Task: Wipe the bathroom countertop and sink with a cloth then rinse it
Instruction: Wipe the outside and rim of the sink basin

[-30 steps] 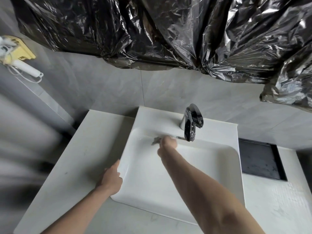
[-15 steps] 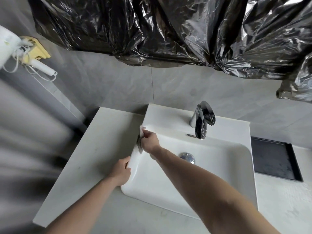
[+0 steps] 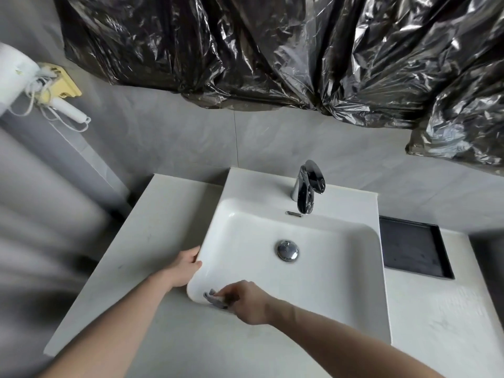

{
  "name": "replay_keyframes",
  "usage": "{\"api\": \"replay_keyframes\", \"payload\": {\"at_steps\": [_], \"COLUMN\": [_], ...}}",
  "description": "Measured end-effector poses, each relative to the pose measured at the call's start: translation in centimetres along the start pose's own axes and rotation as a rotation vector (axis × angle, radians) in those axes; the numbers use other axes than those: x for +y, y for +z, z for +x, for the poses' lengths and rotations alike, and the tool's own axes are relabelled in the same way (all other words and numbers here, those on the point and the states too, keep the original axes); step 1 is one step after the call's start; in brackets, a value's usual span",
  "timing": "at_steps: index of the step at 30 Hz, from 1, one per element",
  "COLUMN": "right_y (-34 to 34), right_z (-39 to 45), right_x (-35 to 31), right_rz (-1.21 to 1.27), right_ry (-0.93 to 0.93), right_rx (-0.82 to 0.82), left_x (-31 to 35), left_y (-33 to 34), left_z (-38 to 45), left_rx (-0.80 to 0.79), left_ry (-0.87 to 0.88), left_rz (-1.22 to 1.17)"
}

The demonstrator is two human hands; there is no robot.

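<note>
A white rectangular sink (image 3: pixel 338 285) sits on a pale countertop (image 3: pixel 152 233), with a chrome faucet (image 3: pixel 308 188) at its back and a chrome drain plug (image 3: pixel 287 250) in the basin. My right hand (image 3: pixel 244 301) grips a small grey cloth (image 3: pixel 215 297) and presses it on the sink's near left rim corner. Most of the cloth is hidden under my fingers. My left hand (image 3: pixel 184 268) rests on the sink's left outer edge, its fingers against the rim.
A dark recessed tray (image 3: pixel 411 249) lies in the countertop right of the sink. Black plastic sheeting (image 3: pixel 272 50) covers the wall above. A white hair dryer on a yellow mount (image 3: pixel 54 88) hangs on the left wall.
My right hand has carried the cloth from the sink's back left rim, near the faucet, along the left edge to the near left corner. My left hand stays on the left edge.
</note>
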State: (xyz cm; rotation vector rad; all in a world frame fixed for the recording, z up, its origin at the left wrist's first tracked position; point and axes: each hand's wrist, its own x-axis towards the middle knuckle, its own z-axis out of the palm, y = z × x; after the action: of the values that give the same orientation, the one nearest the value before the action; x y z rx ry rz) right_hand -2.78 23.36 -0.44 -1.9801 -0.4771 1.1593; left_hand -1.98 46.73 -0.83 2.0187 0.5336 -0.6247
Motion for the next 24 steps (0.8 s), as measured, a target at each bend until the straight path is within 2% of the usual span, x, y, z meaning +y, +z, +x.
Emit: {"api": "replay_keyframes", "payload": {"at_steps": [4,6,8,10,12,15,17,20,22,24], "right_y": [-4.4,-6.6,-8.8,-11.5,-14.8,-20.0,-23.1,-26.9,-27.7,-27.2], "right_z": [-5.6,-8.7,-11.8,-14.5,-16.3,-16.7,-15.2,-11.2,-8.6,-6.0], "right_x": [3.9,5.4,5.9,4.8,2.6,-1.1,-3.3,-4.6,-5.5,-5.9], "right_rz": [-0.219,-0.203,-0.064,0.151,0.349,0.420,0.321,-0.057,-0.255,-0.358], "right_ry": [0.087,0.140,0.155,0.090,-0.027,-0.253,-0.357,-0.349,-0.310,-0.300], "right_rx": [-0.003,0.028,0.109,0.194,0.346,0.667,0.817,0.960,0.944,0.847], "left_x": [-0.2,0.3,2.2,4.4,6.3,9.9,12.8,15.5,15.1,13.2], "left_y": [0.9,1.1,0.8,0.2,-0.4,-0.4,0.2,1.1,1.5,1.9], "left_z": [0.6,0.8,0.2,-0.5,-0.5,-0.3,-0.4,0.0,0.4,0.7], "left_rx": [0.076,0.114,0.115,0.090,0.088,0.144,0.160,0.194,0.216,0.232], "left_ry": [-0.012,-0.066,-0.116,-0.146,-0.143,-0.059,-0.009,0.057,0.055,0.011], "left_rz": [0.072,0.164,0.292,0.398,0.487,0.464,0.405,0.387,0.392,0.379]}}
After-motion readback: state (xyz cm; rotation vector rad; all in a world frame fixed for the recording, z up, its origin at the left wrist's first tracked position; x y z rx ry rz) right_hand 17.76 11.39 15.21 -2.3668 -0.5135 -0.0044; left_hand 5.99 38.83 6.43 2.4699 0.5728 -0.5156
